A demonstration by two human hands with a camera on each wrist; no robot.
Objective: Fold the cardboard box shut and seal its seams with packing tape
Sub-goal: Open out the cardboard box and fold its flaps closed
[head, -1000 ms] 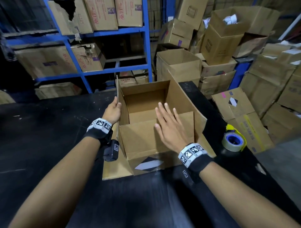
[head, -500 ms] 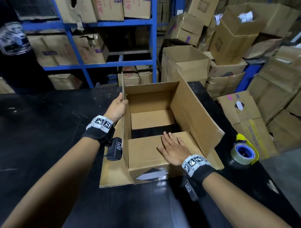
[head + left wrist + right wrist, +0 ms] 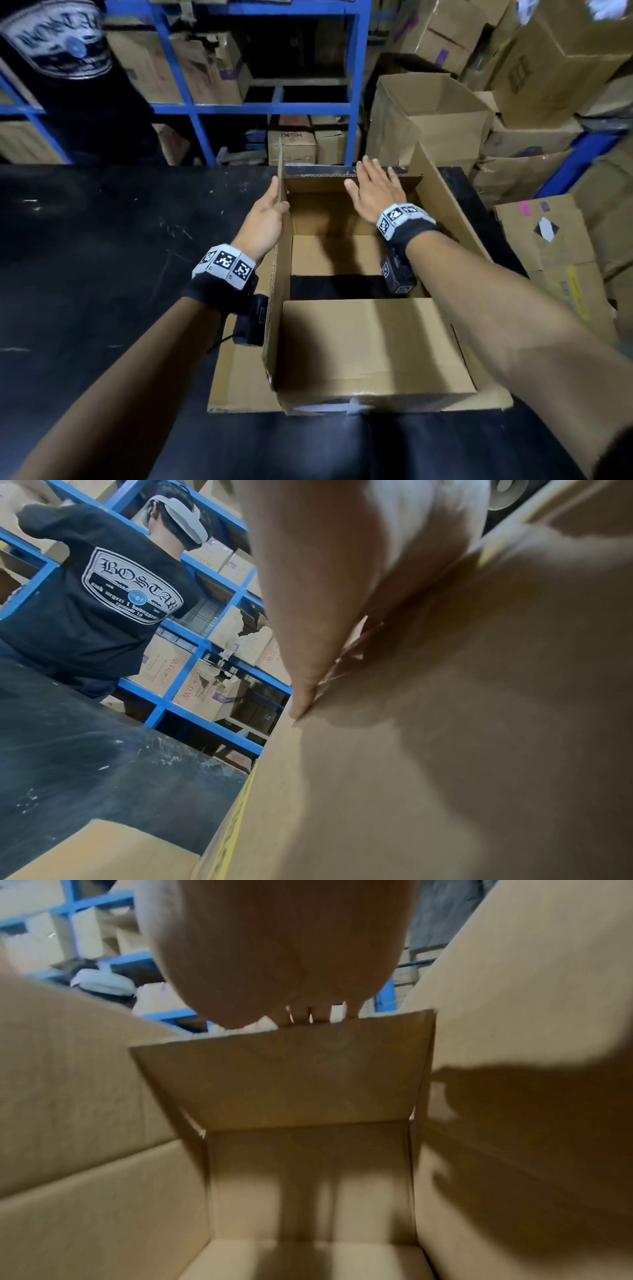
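Note:
An open cardboard box (image 3: 376, 394) stands on the black table (image 3: 102, 257). Its near flap (image 3: 370, 346) lies folded inward. My left hand (image 3: 267, 219) holds the upright left flap (image 3: 280, 267), fingers flat on its outer face (image 3: 445, 750) and thumb hooked over the top edge. My right hand (image 3: 375, 195) reaches across the box opening with straight fingers, fingertips (image 3: 318, 1015) touching the top edge of the upright far flap (image 3: 284, 1074). The right flap (image 3: 445, 212) leans outward. No tape roll is in view.
A person in a black printed T-shirt (image 3: 103, 588) stands beyond the table's far left. Blue shelving (image 3: 356, 85) with cartons is behind. An open carton (image 3: 431, 113) sits just past the box. Stacked cartons (image 3: 548, 233) crowd the right side.
My right hand left the near flap, which stays folded down, and moved forward to the far flap's top edge. The left hand keeps its hold on the left flap.

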